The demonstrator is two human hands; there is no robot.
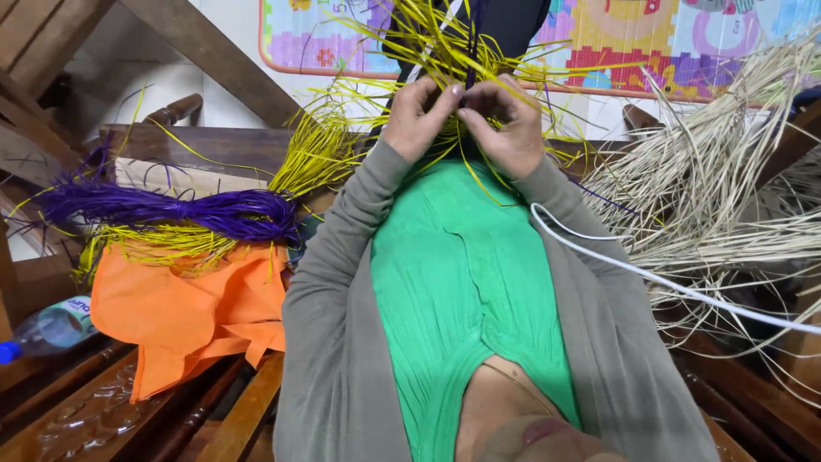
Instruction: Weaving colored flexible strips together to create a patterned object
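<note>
Over your lap: yellow strands [428, 43] fan out, with a dark purple strand [473, 34] pinched among them.
Left hand [416, 115]: fingers pinched shut on the strands.
Right hand [511, 120]: thumb and fingers clamped on the same crossing, touching your left.
Pose: both wrists raised, elbows tucked.
Tip: keep tension even, fingertips close to the crossing.
Beside you: purple bundle [171, 210] on orange cloth [188, 308].
</note>
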